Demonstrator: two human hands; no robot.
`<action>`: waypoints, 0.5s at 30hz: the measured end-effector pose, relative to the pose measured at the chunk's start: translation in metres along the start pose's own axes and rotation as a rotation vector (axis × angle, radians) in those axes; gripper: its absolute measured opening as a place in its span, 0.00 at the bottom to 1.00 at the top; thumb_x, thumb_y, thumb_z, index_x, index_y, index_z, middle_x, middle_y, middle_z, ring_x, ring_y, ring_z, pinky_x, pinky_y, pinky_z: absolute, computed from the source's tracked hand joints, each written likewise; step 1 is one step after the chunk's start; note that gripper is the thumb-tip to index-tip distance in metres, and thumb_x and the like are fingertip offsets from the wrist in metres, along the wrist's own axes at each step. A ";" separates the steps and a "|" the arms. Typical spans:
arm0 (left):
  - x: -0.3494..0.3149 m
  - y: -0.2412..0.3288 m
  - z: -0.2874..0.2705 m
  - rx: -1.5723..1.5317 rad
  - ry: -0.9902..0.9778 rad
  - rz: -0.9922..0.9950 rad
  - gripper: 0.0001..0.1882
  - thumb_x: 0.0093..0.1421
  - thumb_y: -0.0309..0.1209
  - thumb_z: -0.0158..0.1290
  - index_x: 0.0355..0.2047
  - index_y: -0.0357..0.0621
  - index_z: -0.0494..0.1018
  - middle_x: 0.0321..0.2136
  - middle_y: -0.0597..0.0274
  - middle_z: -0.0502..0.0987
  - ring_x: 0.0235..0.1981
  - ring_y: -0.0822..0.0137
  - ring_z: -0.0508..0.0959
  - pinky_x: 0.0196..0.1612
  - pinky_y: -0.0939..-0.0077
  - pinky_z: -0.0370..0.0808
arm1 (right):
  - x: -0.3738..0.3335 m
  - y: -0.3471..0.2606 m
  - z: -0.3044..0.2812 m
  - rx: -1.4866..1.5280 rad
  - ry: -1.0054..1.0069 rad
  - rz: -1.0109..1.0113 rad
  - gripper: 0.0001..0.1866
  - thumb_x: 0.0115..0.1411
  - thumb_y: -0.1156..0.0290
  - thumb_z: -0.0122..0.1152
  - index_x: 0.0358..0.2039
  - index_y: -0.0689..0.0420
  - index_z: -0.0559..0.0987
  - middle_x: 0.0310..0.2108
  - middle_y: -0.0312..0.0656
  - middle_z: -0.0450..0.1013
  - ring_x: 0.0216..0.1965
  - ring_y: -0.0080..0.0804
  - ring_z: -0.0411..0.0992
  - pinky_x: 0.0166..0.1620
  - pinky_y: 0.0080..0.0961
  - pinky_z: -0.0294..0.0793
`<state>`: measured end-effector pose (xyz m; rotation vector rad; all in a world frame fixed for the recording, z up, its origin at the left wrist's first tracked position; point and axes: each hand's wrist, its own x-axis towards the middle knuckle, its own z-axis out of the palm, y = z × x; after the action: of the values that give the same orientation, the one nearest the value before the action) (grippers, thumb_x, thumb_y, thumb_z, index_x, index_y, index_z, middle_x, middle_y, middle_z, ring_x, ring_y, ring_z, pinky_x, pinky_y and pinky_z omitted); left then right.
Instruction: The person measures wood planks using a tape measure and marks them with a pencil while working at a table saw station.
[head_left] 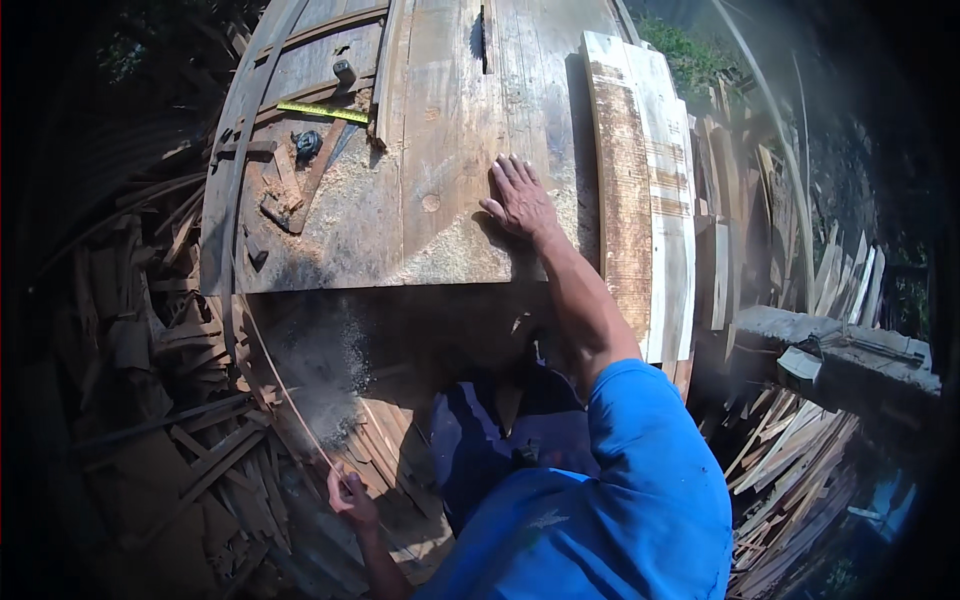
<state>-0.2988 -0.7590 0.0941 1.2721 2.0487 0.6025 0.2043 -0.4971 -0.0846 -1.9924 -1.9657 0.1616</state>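
My right hand point(520, 197) lies flat with fingers apart on a worn wooden table point(450, 120), beside a spread of pale sawdust point(460, 247). Nothing is in it. Low on the left, my left hand point(352, 500) pinches the lower end of a thin wooden strip point(285, 390). The strip slants up along the left side of the table. Ahead of my right hand, a narrow dark slot point(486, 40) runs through the table top; a blade in it cannot be made out clearly.
Long boards point(625, 190) lie along the table's right side. At its left are a yellow measuring tape point(322, 111), a round black object point(307, 143) and wood offcuts point(318, 178). Scrap wood is heaped on the left point(200, 350) and right point(800, 450); a concrete ledge point(850, 340) stands at right.
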 end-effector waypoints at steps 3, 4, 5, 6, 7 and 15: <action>-0.001 -0.020 0.018 0.131 -0.009 0.269 0.19 0.66 0.34 0.52 0.54 0.36 0.73 0.32 0.62 0.76 0.31 0.67 0.75 0.38 0.70 0.73 | -0.025 -0.049 0.002 0.058 -0.026 -0.180 0.43 0.66 0.40 0.47 0.67 0.64 0.62 0.72 0.53 0.53 0.74 0.49 0.46 0.75 0.44 0.42; 0.005 -0.020 0.029 0.082 0.019 0.288 0.20 0.67 0.36 0.52 0.54 0.35 0.73 0.30 0.64 0.75 0.29 0.67 0.74 0.37 0.69 0.73 | -0.047 -0.101 0.015 0.162 -0.107 -0.297 0.43 0.68 0.39 0.45 0.67 0.65 0.62 0.71 0.54 0.54 0.73 0.50 0.49 0.75 0.44 0.42; 0.012 -0.017 0.046 0.022 0.020 0.308 0.21 0.67 0.37 0.52 0.53 0.35 0.73 0.29 0.65 0.74 0.28 0.67 0.74 0.36 0.68 0.73 | -0.082 -0.144 0.025 0.254 -0.135 -0.442 0.43 0.67 0.38 0.43 0.68 0.63 0.62 0.69 0.54 0.58 0.72 0.50 0.52 0.74 0.44 0.46; 0.024 0.005 0.058 -0.022 -0.106 0.346 0.20 0.69 0.39 0.50 0.53 0.34 0.72 0.30 0.64 0.74 0.28 0.72 0.73 0.34 0.74 0.71 | -0.117 -0.181 0.029 0.655 -0.500 -0.470 0.41 0.68 0.39 0.44 0.69 0.58 0.62 0.70 0.54 0.58 0.72 0.52 0.52 0.73 0.45 0.48; 0.033 0.025 0.063 -0.051 -0.233 0.375 0.21 0.70 0.40 0.49 0.53 0.34 0.72 0.31 0.63 0.74 0.28 0.77 0.72 0.32 0.80 0.69 | -0.149 -0.209 0.029 0.759 -0.697 -0.525 0.39 0.68 0.41 0.47 0.71 0.54 0.60 0.70 0.54 0.56 0.72 0.53 0.51 0.73 0.45 0.49; 0.009 0.205 0.194 -0.964 -0.771 0.420 0.27 0.76 0.46 0.36 0.61 0.33 0.59 0.29 0.65 0.66 0.27 0.74 0.69 0.35 0.77 0.71 | -0.263 -0.209 -0.132 0.990 0.009 0.214 0.40 0.63 0.61 0.63 0.71 0.59 0.57 0.61 0.61 0.66 0.61 0.56 0.68 0.61 0.39 0.70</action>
<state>-0.0362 -0.6550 0.0955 1.0556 0.6814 0.9360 0.0369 -0.7799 0.0643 -1.4757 -1.2339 0.9564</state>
